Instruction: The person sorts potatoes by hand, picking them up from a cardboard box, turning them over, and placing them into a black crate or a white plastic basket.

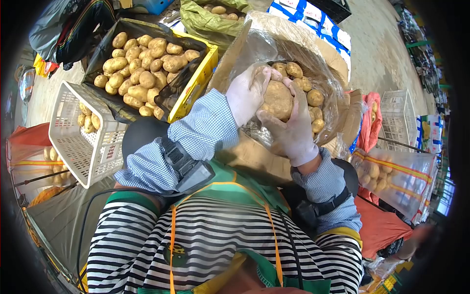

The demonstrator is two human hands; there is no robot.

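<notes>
A large potato [276,102], brown and dusty, is held between my two gloved hands above a cardboard box [254,159] lined with clear plastic [329,83]. My left hand [248,92] presses on its left and upper side, fingers bent and partly hidden from me. Around its right side and lower edge curves my right hand [296,128], thumb underneath and fingers along the top. Several smaller potatoes [315,98] lie in the lined box, just beyond and to the right of my hands.
At the left, a yellow crate [208,63] with black lining holds many potatoes [142,73]. A white basket [105,152] with a few potatoes leans beside it. A green sack [198,22] stands behind, a clear bag [394,179] of potatoes at right. Another person's legs [85,29] show upper left.
</notes>
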